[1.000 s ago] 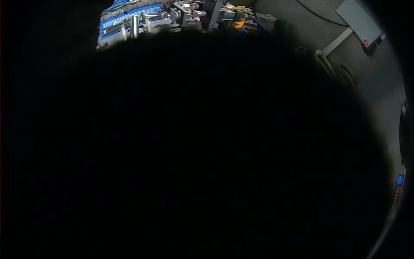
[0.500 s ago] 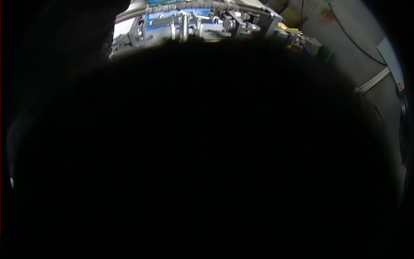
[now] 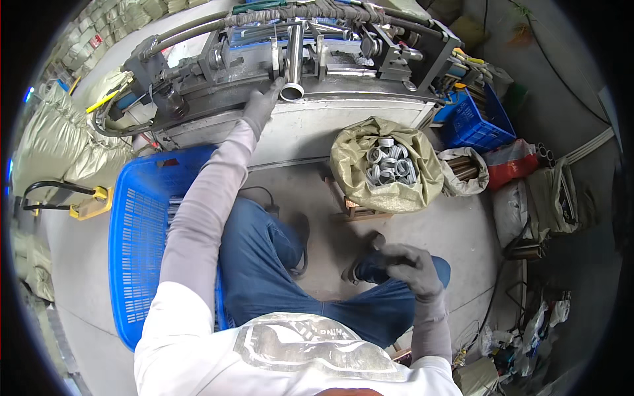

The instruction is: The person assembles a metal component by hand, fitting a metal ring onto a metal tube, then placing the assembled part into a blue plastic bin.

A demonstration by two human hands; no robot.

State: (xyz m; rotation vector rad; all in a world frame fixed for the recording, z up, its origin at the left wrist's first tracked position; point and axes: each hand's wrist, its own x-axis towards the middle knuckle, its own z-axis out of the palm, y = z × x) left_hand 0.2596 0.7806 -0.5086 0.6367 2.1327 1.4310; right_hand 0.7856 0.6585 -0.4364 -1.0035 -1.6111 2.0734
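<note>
One shiny metal tube (image 3: 294,59) lies on the dark machine (image 3: 231,94) at the far side, a bit left of the middle, and its round near end points back at the person. The left hand (image 3: 263,105), in a grey glove, reaches up to that end from the left; its fingers are right by the tube, but one cannot tell if they grip it or only touch it. The right hand (image 3: 417,272), in a grey glove too, is free, with its fingers loosely bent, over the right leg of the blue jeans (image 3: 261,264). The white shirt (image 3: 191,360) has one big pale print (image 3: 310,350) with a few letters along its far edge. Two blue boxes show: one big basket (image 3: 135,264) at the left, and one smaller crate (image 3: 475,125) at the far right. One big greenish sack (image 3: 353,185) stands right of the middle with silver rings (image 3: 391,162) in it, more than ten, too jumbled to count. Just to its right, one small white sack (image 3: 465,185) holds some brown tubes (image 3: 463,169). One red bag (image 3: 512,164) lies farther right. One yellow and black thing (image 3: 92,206) is just left of the basket.
</note>
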